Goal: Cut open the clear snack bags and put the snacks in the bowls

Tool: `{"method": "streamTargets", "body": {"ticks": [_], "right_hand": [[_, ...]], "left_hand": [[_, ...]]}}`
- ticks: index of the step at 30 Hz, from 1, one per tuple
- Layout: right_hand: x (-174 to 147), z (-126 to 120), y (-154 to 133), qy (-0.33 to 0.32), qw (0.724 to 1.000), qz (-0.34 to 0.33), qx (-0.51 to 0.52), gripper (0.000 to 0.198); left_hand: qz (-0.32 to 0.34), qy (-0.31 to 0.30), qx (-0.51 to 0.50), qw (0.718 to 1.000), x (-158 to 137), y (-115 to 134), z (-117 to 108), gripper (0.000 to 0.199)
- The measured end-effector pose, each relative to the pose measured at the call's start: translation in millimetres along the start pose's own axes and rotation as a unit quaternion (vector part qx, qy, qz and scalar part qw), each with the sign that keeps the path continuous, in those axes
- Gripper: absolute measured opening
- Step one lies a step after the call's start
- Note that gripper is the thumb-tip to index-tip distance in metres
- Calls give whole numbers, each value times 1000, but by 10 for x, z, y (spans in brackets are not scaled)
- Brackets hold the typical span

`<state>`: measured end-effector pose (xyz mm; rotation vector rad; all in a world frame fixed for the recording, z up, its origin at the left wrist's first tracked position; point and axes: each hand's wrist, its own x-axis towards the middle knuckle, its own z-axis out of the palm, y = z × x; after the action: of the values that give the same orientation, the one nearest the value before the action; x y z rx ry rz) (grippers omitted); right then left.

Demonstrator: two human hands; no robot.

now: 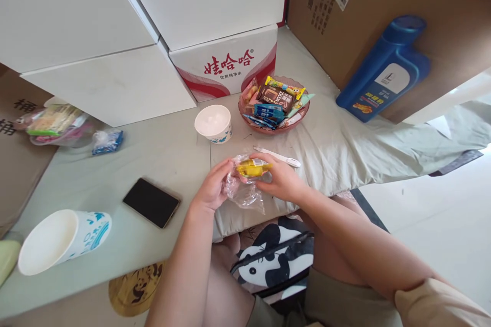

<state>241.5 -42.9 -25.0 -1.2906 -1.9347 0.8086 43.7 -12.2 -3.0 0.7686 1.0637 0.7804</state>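
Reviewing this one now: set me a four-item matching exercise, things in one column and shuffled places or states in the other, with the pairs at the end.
1. Yellow packet
2. Phone
3. Pink bowl
4. Red-lettered box

A. Filled with wrapped snacks
B. Directly under another white box
C. Between left hand and right hand, with clear plastic
D. Lying flat, screen dark

Pairs: 1-C, 2-D, 3-A, 4-B

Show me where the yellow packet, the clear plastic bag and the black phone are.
Yellow packet [251,169]: head view, on the middle of its wrapper.
Clear plastic bag [247,195]: head view, on the crumpled film nearer the wearer.
Black phone [151,202]: head view, on the middle of its dark screen.
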Motion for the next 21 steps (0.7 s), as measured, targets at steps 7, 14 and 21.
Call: {"method": "streamTargets", "body": {"ticks": [7,14,21], "right_hand": [[21,-175,58,30,977,69,200,39],[92,-140,192,71,963,137,219,38],[146,9,79,-53,988,63,127,37]], "left_hand": [[28,116,73,990,187,47,-32,30],[190,203,457,845,179,-15,-303,30],[278,182,495,803,-185,53,-164,49]]}}
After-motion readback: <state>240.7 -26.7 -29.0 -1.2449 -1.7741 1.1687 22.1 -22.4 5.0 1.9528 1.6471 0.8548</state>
